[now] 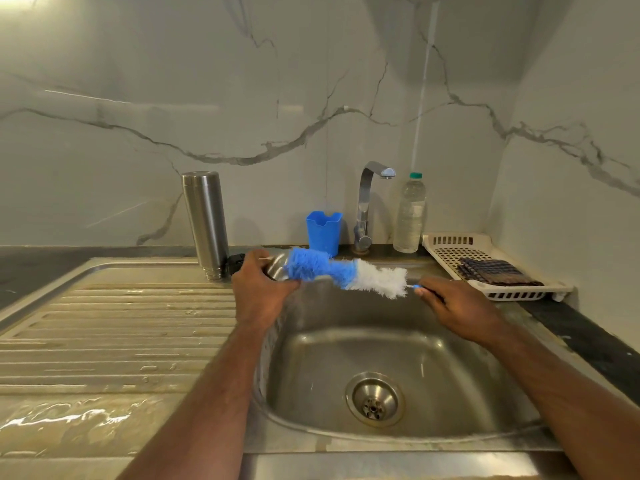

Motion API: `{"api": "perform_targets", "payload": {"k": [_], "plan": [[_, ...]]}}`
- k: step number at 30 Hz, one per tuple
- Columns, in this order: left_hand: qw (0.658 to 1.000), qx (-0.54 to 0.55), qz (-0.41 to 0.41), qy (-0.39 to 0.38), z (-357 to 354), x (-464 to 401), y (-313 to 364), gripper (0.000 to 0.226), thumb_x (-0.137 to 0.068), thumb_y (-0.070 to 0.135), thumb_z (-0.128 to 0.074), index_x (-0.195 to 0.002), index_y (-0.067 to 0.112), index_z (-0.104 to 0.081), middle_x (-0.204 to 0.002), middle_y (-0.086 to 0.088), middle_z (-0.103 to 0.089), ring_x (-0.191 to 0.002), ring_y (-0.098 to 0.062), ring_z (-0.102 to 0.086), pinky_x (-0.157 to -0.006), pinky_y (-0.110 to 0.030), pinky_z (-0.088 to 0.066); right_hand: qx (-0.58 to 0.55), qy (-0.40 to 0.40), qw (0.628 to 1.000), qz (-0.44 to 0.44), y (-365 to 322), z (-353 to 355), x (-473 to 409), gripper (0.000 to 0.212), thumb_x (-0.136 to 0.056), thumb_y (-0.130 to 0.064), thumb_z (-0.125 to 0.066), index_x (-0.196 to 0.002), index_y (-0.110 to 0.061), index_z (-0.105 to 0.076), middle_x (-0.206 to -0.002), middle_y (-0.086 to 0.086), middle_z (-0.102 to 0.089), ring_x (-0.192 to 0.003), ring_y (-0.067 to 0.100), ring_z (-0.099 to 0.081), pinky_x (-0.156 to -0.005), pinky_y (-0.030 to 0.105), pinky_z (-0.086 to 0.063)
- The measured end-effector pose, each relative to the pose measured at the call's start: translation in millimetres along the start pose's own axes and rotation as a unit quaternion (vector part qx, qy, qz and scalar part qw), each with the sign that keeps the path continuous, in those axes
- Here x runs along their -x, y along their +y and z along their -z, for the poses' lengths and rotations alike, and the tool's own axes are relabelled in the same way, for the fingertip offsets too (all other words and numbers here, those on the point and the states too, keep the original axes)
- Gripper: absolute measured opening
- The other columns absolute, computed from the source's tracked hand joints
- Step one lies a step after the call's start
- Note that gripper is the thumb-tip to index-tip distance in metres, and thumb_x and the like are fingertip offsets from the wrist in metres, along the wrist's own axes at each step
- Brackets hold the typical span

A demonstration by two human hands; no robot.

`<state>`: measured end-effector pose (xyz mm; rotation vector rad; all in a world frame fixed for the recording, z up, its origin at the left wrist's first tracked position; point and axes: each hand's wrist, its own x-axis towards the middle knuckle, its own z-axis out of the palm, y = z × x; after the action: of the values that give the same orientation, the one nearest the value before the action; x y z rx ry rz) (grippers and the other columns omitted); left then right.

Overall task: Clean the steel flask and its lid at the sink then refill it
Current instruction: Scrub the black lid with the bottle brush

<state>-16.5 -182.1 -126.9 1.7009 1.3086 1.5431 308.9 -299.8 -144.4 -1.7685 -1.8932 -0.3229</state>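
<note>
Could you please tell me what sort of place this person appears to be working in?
Most likely a home kitchen, at the washing-up spot: a steel sink with a ribbed drainboard, a tap against a marble-look wall, and a dish rack beside it.

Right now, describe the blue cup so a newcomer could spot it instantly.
Start at the steel sink and look to its back rim, where the chrome tap rises against the marble wall. Just left of the tap's base stands the blue cup, upright and open-topped. It is the only solid blue plastic container there; the clear bottle right of the tap is see-through with a green cap.
</note>
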Motion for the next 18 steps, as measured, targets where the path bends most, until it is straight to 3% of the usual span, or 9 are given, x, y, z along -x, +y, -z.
{"api": "perform_targets", "payload": {"k": [3,6,8,10,11,13,15,18], "plan": [[0.999,0.000,-0.017,-0.031,-2,2,1,0.077,-0.056,0.016,-0.100,-0.121,0.016,-0.058,-0.098,0.009,-0.066,-0.081,0.004,-0.062,-0.069,-0.014,-0.050,-0.017,-0.018,1.000,0.011,-4,-2,1,0.038,-0.099,-0.058,-0.033,-0.084,-0.028,-0.050,-0.070,-0.010,-0.055,-0.067,0.006,-0.052,-0.059,0.034,-0.041],[0.997,0.017,-0.033,-0.066,-12,6,3,0.065,-0.059,0.016,-0.098,-0.113,0.017,-0.061,-0.093,0.015,-0.065,-0.079,0.008,-0.063,-0.066,-0.008,-0.051,-0.045,-0.032,0.998,0.016,-15,-13,-5,0.032,-0.103,-0.048,-0.041,-0.080,-0.026,-0.048,-0.068,-0.006,-0.054,-0.066,0.012,-0.052,-0.064,0.038,-0.043],[0.997,0.058,-0.001,-0.059,-12,6,2,0.061,-0.063,0.017,-0.096,-0.116,0.017,-0.064,-0.099,0.011,-0.068,-0.081,0.003,-0.067,-0.060,-0.008,-0.050,-0.088,-0.029,0.996,-0.012,-15,-13,-7,0.033,-0.103,-0.044,-0.044,-0.076,-0.024,-0.048,-0.067,-0.004,-0.053,-0.066,0.014,-0.052,-0.064,0.039,-0.043],[0.984,0.158,0.077,-0.044,-8,1,-1,0.056,-0.070,0.015,-0.091,-0.121,0.014,-0.066,-0.110,0.000,-0.069,-0.090,-0.009,-0.070,-0.065,-0.014,-0.054,-0.128,-0.035,0.990,-0.040,-13,-12,-6,0.034,-0.104,-0.039,-0.047,-0.075,-0.021,-0.051,-0.067,-0.001,-0.054,-0.065,0.012,-0.050,-0.063,0.036,-0.041],[0.961,0.241,0.128,-0.042,-6,-3,-3,0.048,-0.076,0.012,-0.087,-0.120,0.010,-0.066,-0.115,-0.006,-0.067,-0.096,-0.016,-0.071,-0.072,-0.021,-0.058,-0.143,-0.045,0.988,-0.048,-14,-11,-5,0.034,-0.104,-0.035,-0.048,-0.074,-0.020,-0.052,-0.067,0.000,-0.052,-0.063,0.008,-0.047,-0.062,0.034,-0.038],[0.879,0.416,0.225,-0.058,-3,-6,-6,0.023,-0.087,0.010,-0.076,-0.104,0.000,-0.064,-0.115,-0.017,-0.061,-0.107,-0.029,-0.069,-0.085,-0.037,-0.061,-0.155,-0.067,0.984,-0.054,-17,-11,-4,0.035,-0.105,-0.031,-0.049,-0.071,-0.022,-0.048,-0.066,-0.004,-0.049,-0.061,0.004,-0.044,-0.060,0.027,-0.034],[0.816,0.502,0.272,-0.089,-1,-4,-2,0.019,-0.094,0.018,-0.069,-0.090,0.003,-0.059,-0.112,-0.023,-0.063,-0.113,-0.037,-0.067,-0.095,-0.047,-0.058,-0.180,-0.072,0.979,-0.058,-24,-10,-5,0.036,-0.105,-0.029,-0.050,-0.070,-0.023,-0.047,-0.066,-0.006,-0.048,-0.060,0.003,-0.043,-0.060,0.025,-0.035],[0.792,0.532,0.282,-0.098,2,-4,2,0.030,-0.098,0.040,-0.060,-0.097,0.010,-0.063,-0.109,-0.015,-0.074,-0.107,-0.028,-0.070,-0.099,-0.041,-0.052,-0.205,-0.070,0.975,-0.056,-28,-10,-7,0.035,-0.105,-0.028,-0.050,-0.073,-0.016,-0.051,-0.067,-0.005,-0.048,-0.061,0.003,-0.043,-0.059,0.020,-0.035]]}}
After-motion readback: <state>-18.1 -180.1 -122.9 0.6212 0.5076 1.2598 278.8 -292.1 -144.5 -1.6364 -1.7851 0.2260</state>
